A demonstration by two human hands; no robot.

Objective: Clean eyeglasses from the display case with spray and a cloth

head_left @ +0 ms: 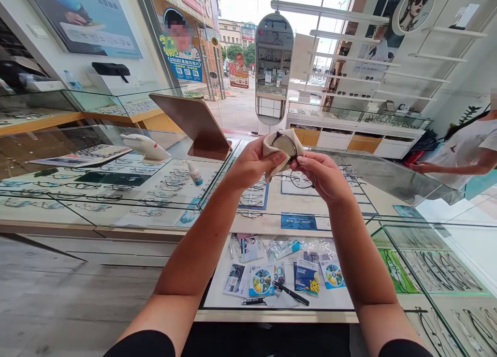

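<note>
Both my hands are raised above a glass display counter (272,217). My left hand (252,163) is closed on a beige cleaning cloth (285,139) wrapped round one lens of a pair of thin-framed glasses (301,180). My right hand (320,176) pinches the glasses by the frame, right beside the cloth. The other lens hangs below my right fingers. The two hands touch at the fingertips.
Rows of glasses lie under the glass. A small spray bottle (195,174), a white handheld device (144,146) and a tilted brown mirror stand (196,127) sit on the left counter. Leaflets and a pen (291,293) lie on the lower shelf. Another person (462,150) stands at right.
</note>
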